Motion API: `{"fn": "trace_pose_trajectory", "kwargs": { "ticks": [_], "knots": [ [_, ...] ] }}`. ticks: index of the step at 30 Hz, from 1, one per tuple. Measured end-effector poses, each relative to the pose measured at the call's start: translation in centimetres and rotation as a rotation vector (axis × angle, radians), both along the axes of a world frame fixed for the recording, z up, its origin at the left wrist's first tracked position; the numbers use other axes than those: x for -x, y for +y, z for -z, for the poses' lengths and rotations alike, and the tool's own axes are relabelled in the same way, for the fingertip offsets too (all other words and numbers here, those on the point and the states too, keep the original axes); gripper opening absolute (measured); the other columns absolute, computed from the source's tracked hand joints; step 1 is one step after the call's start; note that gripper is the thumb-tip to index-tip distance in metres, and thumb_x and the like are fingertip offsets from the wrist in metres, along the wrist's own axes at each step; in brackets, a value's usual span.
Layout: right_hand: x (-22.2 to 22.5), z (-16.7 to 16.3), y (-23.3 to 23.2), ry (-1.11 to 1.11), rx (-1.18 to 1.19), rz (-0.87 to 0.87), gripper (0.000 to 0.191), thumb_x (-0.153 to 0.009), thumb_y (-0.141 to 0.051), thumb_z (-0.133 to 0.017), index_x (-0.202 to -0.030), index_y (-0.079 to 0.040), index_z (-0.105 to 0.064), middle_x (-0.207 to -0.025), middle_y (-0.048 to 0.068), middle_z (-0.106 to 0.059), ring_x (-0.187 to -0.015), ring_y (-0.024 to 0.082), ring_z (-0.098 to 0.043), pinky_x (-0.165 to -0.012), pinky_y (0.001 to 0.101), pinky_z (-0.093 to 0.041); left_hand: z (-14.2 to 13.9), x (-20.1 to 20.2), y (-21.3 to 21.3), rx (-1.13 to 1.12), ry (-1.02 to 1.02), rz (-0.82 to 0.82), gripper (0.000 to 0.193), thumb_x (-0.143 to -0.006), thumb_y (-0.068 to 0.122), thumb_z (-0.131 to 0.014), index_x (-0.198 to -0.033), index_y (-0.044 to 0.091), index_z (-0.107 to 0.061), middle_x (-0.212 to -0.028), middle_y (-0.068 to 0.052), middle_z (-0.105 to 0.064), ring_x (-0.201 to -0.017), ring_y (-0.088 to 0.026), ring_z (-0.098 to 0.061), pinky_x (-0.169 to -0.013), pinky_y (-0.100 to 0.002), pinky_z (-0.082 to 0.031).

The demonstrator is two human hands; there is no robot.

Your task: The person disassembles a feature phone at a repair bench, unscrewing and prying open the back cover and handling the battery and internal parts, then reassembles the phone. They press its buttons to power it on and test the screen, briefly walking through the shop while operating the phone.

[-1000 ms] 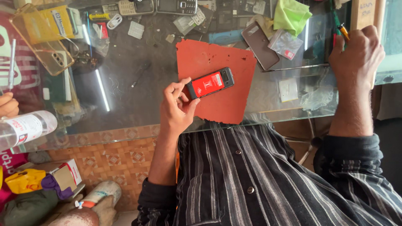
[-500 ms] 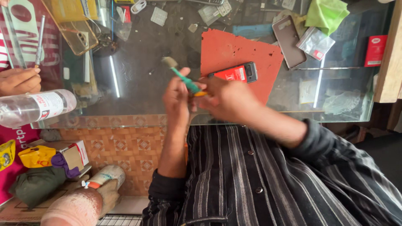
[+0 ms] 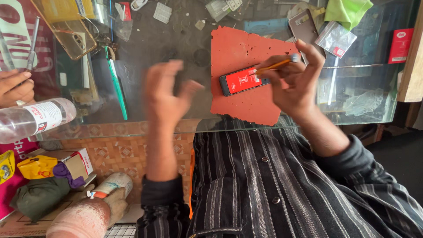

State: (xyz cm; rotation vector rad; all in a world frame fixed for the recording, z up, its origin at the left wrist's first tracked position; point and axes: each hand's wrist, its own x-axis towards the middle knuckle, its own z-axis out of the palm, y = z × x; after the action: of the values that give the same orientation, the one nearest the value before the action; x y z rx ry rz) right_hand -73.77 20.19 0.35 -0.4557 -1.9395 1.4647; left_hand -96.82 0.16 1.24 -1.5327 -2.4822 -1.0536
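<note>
A small phone (image 3: 241,82) with a red back lies on an orange-red mat (image 3: 246,53) on the glass counter (image 3: 176,53). My right hand (image 3: 294,83) holds a thin yellow-handled tool (image 3: 276,65) over the phone's right end, its tip pointing at the phone. My left hand (image 3: 166,94) hovers empty to the left of the mat, fingers spread and blurred. It touches nothing.
Another person's hand (image 3: 14,88) rests at the left edge beside a clear plastic bottle (image 3: 33,119). A teal toothbrush (image 3: 116,86), a clear phone case (image 3: 75,37), small bags, a green cloth (image 3: 348,11) and a red box (image 3: 400,45) crowd the counter's far side. Boxes and bags sit below left.
My left hand let go of the phone and moved left, open. The phone now lies on the mat. My right hand came back with the tool and holds it over the phone.
</note>
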Motion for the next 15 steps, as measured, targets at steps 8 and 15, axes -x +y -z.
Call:
{"fn": "trace_pose_trajectory", "kwargs": {
  "ticks": [8, 15],
  "knots": [
    [3.6, 1.3, -1.7, 0.085, -0.374, -0.154, 0.064, -0.1, 0.017, -0.067, -0.139, -0.013, -0.026, -0.113, 0.022, -0.069, -0.1, 0.033, -0.078, -0.087, 0.0418, -0.059, 2.9, -7.4, 2.8, -0.056, -0.266, 0.122, 0.083, -0.081, 0.032, -0.093, -0.143, 0.011, -0.044, -0.133, -0.001, -0.066, -0.132, -0.027, -0.053, -0.114, -0.047, -0.032],
    [4.1, 0.5, -1.9, 0.102, -0.396, -0.166, 0.065, -0.101, 0.017, -0.068, -0.139, -0.013, -0.025, -0.109, 0.024, -0.069, -0.101, 0.033, -0.077, -0.085, 0.04, -0.062, 2.8, -7.9, 2.1, -0.075, -0.286, 0.112, 0.087, -0.079, 0.031, -0.095, -0.142, 0.011, -0.039, -0.134, 0.0, -0.066, -0.136, -0.025, -0.053, -0.116, -0.046, -0.028]
  ]
}}
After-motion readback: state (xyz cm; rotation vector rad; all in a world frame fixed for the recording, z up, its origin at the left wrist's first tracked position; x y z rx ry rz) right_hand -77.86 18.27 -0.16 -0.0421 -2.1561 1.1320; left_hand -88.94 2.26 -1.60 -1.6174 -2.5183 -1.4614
